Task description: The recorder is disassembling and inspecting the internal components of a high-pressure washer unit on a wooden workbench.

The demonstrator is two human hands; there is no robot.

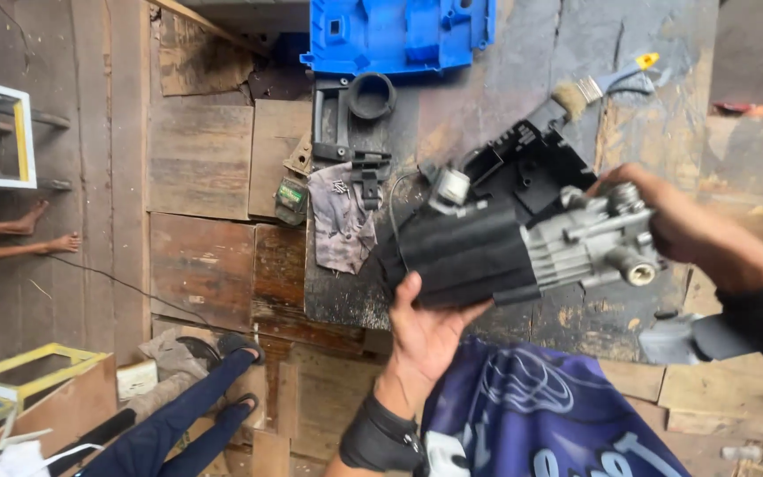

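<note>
Both hands hold a motor-and-pump unit above a dark worktable (pixel 540 53). Its black ribbed motor body (pixel 465 252) lies across the middle, and the grey metal pump head (pixel 598 243) points right. My left hand (pixel 421 331) cups the black body from below. On the right, my right hand (pixel 673 216) grips the metal pump end. A black plastic housing part (pixel 532 163) sits just behind the unit.
A blue plastic casing (pixel 399 31) lies at the table's far edge, with black parts (pixel 355 110) and a dirty rag (pixel 342 221) left of the unit. A paintbrush (pixel 593 88) lies at the back right. Another person's legs (pixel 196 406) and feet (pixel 41 230) are on the wooden floor at left.
</note>
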